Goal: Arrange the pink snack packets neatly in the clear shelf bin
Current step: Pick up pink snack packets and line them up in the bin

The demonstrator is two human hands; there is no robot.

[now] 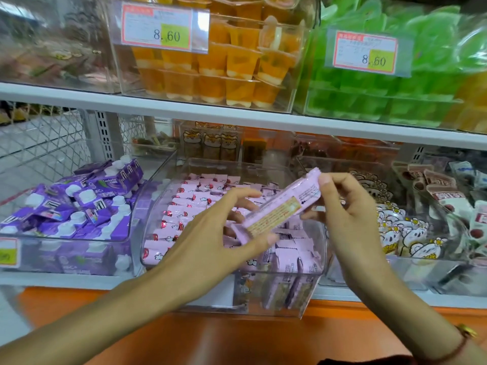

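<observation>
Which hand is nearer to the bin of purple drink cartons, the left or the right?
The left hand is nearer: it holds the pink packet beside the purple cartons' bin. The right hand pinches the packet's far end, further away.

Long pink snack packet [279,206] held above bin, printed back up, tilted toward 2 o'clock, clear shelf bin [311,293] below, pink packets [181,206] rowed at 9 o'clock side, looser at 3 o'clock
</observation>
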